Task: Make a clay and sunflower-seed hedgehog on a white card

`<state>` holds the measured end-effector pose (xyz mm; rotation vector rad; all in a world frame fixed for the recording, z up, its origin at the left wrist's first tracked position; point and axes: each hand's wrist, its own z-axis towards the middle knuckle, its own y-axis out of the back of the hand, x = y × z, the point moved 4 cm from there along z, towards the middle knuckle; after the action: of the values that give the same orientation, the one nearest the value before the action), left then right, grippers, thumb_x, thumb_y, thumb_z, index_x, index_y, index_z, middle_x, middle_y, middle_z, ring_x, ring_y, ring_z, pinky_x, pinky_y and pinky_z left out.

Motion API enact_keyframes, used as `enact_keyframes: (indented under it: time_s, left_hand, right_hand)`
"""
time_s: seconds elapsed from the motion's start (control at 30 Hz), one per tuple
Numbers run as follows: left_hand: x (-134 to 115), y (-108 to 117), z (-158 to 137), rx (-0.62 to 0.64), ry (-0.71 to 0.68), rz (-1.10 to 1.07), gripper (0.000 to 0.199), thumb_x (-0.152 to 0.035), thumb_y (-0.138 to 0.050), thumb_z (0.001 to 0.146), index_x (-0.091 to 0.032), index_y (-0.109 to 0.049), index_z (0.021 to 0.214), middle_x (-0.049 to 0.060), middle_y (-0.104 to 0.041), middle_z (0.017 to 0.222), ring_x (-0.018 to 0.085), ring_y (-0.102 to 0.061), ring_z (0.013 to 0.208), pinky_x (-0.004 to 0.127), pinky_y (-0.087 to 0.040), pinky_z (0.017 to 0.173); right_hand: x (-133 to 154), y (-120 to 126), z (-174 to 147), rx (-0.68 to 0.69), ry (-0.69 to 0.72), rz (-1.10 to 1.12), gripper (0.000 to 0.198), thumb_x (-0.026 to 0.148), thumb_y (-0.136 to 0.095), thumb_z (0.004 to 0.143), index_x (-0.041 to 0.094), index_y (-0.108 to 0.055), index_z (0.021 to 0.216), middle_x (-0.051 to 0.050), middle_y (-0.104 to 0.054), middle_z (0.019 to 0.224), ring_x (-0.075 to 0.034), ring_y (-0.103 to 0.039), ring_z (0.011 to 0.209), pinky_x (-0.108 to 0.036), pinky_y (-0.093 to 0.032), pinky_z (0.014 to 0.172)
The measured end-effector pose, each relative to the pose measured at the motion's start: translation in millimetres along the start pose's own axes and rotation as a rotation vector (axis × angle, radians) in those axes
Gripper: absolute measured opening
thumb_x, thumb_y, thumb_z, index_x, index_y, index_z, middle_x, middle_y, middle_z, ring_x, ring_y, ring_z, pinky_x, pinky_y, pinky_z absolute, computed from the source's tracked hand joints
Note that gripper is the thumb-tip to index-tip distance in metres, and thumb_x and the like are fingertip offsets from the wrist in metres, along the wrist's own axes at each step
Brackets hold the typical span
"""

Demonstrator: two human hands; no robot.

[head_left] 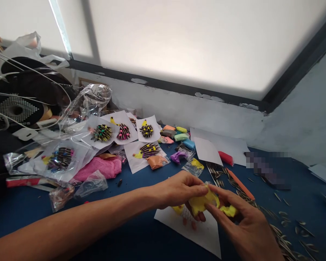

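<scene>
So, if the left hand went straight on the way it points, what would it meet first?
The yellow clay-like lump in clear plastic at its fingers comes first; just beyond, probably the right hand, though depth is unclear.

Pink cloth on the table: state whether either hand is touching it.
No, the left hand and right hand hold the yellow packet, apart from the pink cloth.

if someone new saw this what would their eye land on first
Probably the yellow clay near the middle, between the left grip and the right grip, above a white sheet. Next come the spiky figures with coloured dots, lying on papers left of centre on the blue table. The big, pale window across the top also stands out.
</scene>
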<state>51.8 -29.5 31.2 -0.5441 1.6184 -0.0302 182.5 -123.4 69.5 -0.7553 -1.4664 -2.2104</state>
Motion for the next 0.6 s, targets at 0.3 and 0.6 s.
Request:
enact_keyframes:
  time_s: [0.3, 0.6]
  left_hand:
    - [-14.9, 5.0, -4.5, -0.178, 0.035, 0.083, 0.019, -0.022, -0.053, 0.096, -0.01, -0.067, 0.103, 0.005, -0.067, 0.09, 0.01, -0.063, 0.072, 0.023, -0.047, 0.07]
    - [-14.9, 7.8, -5.1, -0.148, 0.008, 0.291, 0.018, -0.017, -0.052, 0.094, -0.012, -0.066, 0.104, 0.002, -0.062, 0.09, 0.01, -0.056, 0.076, 0.02, -0.043, 0.069]
  right_hand:
    - [-1.8, 4.9, -1.9, 0.074, -0.144, 0.037, 0.041, 0.056, -0.06, 0.083, 0.027, -0.077, 0.106, 0.001, -0.062, 0.058, -0.013, -0.053, 0.044, -0.022, -0.046, 0.038]
    - [-6.7, -6.5, 0.3, 0.1, 0.055, 0.028, 0.028, 0.044, -0.071, 0.078, 0.027, -0.078, 0.099, 0.0, -0.066, 0.068, -0.013, -0.061, 0.054, -0.022, -0.05, 0.045]
